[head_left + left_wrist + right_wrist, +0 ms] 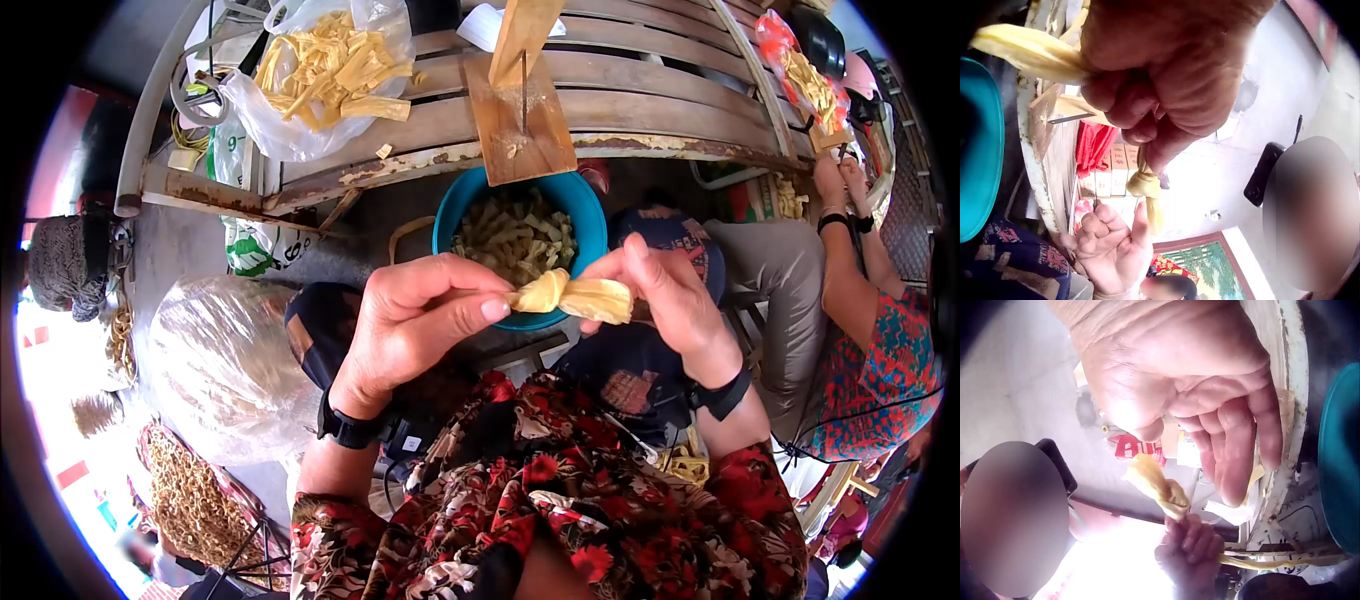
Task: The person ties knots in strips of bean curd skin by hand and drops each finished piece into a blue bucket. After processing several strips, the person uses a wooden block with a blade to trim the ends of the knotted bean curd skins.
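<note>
My left hand (405,325) pinches a soft, pale yellow strip (595,298) between thumb and fingertips, right beside a loose knot tied in it. Past the knot, a short, wide end points toward my right hand (690,310). The strip's other, longer tail (1029,53) comes out on the far side of the left fist in the left wrist view. Extended and slightly spread, the fingers (1235,450) of the right hand stand close to the short end and grip nothing. Below both hands sits a teal basin (592,230) holding many pale, chunky pieces (510,235).
A slatted bench (650,85) with a rusty edge stands ahead. On it are a plastic bag of yellow strips (335,70) and a wooden block stand (525,130) with an upright blade. A big clear plastic bag (225,370) lies left. Another person (875,370) works at right.
</note>
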`<act>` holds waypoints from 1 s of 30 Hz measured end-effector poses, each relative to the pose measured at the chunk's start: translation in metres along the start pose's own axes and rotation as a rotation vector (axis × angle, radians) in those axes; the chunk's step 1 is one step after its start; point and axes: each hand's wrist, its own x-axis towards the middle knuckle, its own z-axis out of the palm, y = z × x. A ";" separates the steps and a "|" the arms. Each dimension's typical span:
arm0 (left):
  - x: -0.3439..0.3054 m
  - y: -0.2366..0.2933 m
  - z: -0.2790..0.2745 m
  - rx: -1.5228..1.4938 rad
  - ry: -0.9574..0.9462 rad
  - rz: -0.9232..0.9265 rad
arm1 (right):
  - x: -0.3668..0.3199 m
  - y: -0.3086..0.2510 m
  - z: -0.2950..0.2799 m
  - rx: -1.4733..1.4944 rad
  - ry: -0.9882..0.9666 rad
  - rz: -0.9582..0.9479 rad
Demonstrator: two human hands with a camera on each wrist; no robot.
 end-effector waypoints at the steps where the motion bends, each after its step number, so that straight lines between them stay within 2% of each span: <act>1: 0.004 0.002 0.000 0.160 -0.032 0.161 | 0.006 -0.002 -0.005 -0.039 -0.050 0.008; 3: 0.016 0.004 0.002 0.474 -0.098 0.484 | 0.013 -0.021 -0.005 0.100 -0.237 0.245; 4: 0.019 0.003 0.005 0.510 -0.106 0.561 | 0.019 -0.028 -0.004 0.127 -0.342 0.340; 7: 0.022 0.011 0.009 0.578 -0.155 0.612 | 0.031 -0.028 0.000 0.314 -0.630 0.444; 9: 0.023 0.009 0.011 0.512 -0.117 0.637 | 0.036 -0.026 -0.001 0.402 -0.744 0.524; 10: 0.024 0.014 0.009 0.532 -0.167 0.660 | 0.034 -0.020 0.000 0.406 -0.759 0.513; 11: 0.024 0.019 0.006 0.549 -0.215 0.680 | 0.034 -0.018 0.001 0.376 -0.821 0.488; 12: 0.021 0.020 0.001 0.705 -0.224 0.742 | 0.032 -0.019 0.002 0.243 -0.814 0.460; 14: 0.017 0.031 -0.010 0.806 -0.213 0.700 | 0.029 -0.027 -0.008 0.034 -0.795 0.450; 15: 0.018 0.032 -0.021 0.807 -0.210 0.663 | 0.026 -0.029 -0.013 -0.017 -0.749 0.334; 17: 0.031 0.021 -0.033 0.639 -0.133 0.521 | 0.029 -0.029 -0.015 -0.044 -0.622 0.339; 19: 0.050 0.010 -0.034 0.624 -0.058 0.441 | 0.046 -0.021 -0.020 -0.115 -0.463 0.231; 21: 0.073 -0.001 -0.033 0.425 0.102 0.137 | 0.071 -0.027 -0.033 -0.164 -0.293 0.335; 23: 0.102 -0.020 -0.029 0.391 0.206 0.077 | 0.092 -0.023 -0.037 -0.326 -0.006 0.176; 25: 0.125 -0.023 -0.027 0.479 0.292 0.080 | 0.116 -0.005 -0.045 -0.675 0.196 -0.243; 27: 0.143 -0.028 -0.026 0.597 0.363 0.137 | 0.130 -0.003 -0.047 -0.782 0.369 -0.256; 29: 0.160 -0.038 -0.026 0.743 0.430 0.262 | 0.145 0.007 -0.048 -0.892 0.527 -0.474; 30: 0.168 -0.046 -0.026 0.796 0.457 0.230 | 0.147 0.011 -0.051 -0.999 0.517 -0.375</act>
